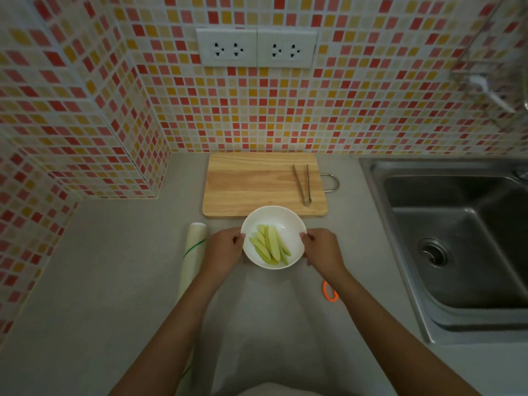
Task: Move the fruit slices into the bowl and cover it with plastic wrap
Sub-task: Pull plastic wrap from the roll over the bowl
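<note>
A white bowl (285, 218) stands on the grey counter just in front of the cutting board. Several pale green fruit slices (270, 248) lie inside it. My left hand (224, 251) grips the bowl's left rim and my right hand (324, 250) grips its right rim, fingers curled over the edge. A sheet of clear plastic wrap (257, 324) lies spread on the counter in front of the bowl, between my forearms. The roll of plastic wrap (194, 252) lies lengthwise to the left of my left hand.
A wooden cutting board (257, 187) sits behind the bowl with metal tongs (302, 184) on its right side. Orange scissors handles (330, 292) peek out beside my right forearm. A steel sink (457, 241) fills the right. Tiled walls stand behind and left.
</note>
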{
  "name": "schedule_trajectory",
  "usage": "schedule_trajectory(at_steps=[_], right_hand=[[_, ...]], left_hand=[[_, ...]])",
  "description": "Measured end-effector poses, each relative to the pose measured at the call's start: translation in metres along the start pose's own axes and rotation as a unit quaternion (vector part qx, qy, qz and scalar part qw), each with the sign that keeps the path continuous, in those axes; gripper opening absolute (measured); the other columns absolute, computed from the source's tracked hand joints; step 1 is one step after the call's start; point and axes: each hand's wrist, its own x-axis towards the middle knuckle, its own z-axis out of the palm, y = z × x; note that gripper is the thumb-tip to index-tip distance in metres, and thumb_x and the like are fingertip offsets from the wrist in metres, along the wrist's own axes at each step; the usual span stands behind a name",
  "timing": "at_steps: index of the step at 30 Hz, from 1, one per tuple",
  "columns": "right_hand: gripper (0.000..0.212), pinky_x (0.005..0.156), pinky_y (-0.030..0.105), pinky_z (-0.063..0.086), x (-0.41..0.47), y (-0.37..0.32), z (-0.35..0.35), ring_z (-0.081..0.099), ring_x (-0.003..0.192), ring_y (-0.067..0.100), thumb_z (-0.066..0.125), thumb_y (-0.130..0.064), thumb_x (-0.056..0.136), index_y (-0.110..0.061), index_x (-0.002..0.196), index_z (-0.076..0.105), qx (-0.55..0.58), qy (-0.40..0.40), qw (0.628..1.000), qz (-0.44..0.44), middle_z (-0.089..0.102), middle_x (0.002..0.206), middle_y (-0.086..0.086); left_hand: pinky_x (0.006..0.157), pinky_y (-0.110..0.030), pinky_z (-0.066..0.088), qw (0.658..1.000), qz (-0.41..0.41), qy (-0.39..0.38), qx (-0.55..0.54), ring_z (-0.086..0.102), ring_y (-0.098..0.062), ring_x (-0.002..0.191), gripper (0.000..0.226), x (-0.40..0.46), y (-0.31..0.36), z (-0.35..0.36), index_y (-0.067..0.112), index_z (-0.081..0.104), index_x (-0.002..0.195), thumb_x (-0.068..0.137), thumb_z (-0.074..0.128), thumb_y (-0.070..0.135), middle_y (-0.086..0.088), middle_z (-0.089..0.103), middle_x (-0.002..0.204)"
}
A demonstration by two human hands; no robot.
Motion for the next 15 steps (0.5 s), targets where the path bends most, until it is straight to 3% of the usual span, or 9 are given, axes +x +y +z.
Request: schedule_trajectory(at_steps=[3,7,9,12,15], right_hand=[[0.037,0.045,0.026,0.044,-0.02,0.006,0.0,0.055,0.044,0.027,0.049,-0.013,0.095,0.005,0.063,0.057,0.007,-0.003,1.0,0.001,0.059,0.06,0.019],[0.038,0.053,0.038,0.051,-0.041,0.016,0.006,0.064,0.057,0.04,0.05,-0.013,0.095,0.015,0.072,0.061,0.024,-0.004,1.0,0.013,0.061,0.062,0.021],[0.037,0.056,0.04,0.052,-0.049,0.017,0.008,0.061,0.051,0.034,0.05,-0.013,0.094,0.016,0.074,0.061,0.022,-0.002,1.0,0.018,0.065,0.065,0.027],[0.037,0.05,0.033,0.048,-0.061,0.018,0.013,0.05,0.032,0.011,0.05,-0.013,0.094,0.011,0.068,0.06,0.014,0.003,1.0,0.021,0.064,0.062,0.027],[0.036,0.051,0.035,0.049,-0.069,0.019,0.019,0.054,0.041,0.024,0.05,-0.012,0.094,0.003,0.062,0.058,0.017,-0.003,1.0,0.022,0.056,0.052,0.017]], left_hand=[[0.067,-0.042,0.051,1.0,0.002,-0.004,-0.004,0.065,-0.039,0.073,0.026,-0.019,-0.002,-0.002,-0.008,0.06,0.073,0.092,0.048,0.005,-0.028,0.066,0.074],[0.068,-0.042,0.053,1.0,0.009,-0.011,0.003,0.066,-0.039,0.074,0.027,-0.04,-0.006,-0.004,-0.004,0.064,0.072,0.092,0.048,0.006,-0.022,0.068,0.071],[0.069,-0.042,0.053,1.0,0.015,-0.01,0.008,0.066,-0.036,0.072,0.027,-0.048,-0.008,-0.004,-0.003,0.065,0.073,0.092,0.048,0.006,-0.02,0.068,0.071],[0.07,-0.041,0.052,1.0,0.011,-0.011,0.017,0.066,-0.03,0.072,0.026,-0.061,-0.012,-0.006,-0.005,0.066,0.077,0.092,0.049,0.006,-0.019,0.069,0.074],[0.075,-0.041,0.053,1.0,0.001,-0.008,0.025,0.068,-0.034,0.078,0.025,-0.069,-0.016,-0.008,-0.005,0.069,0.086,0.094,0.049,0.008,-0.02,0.071,0.081]])
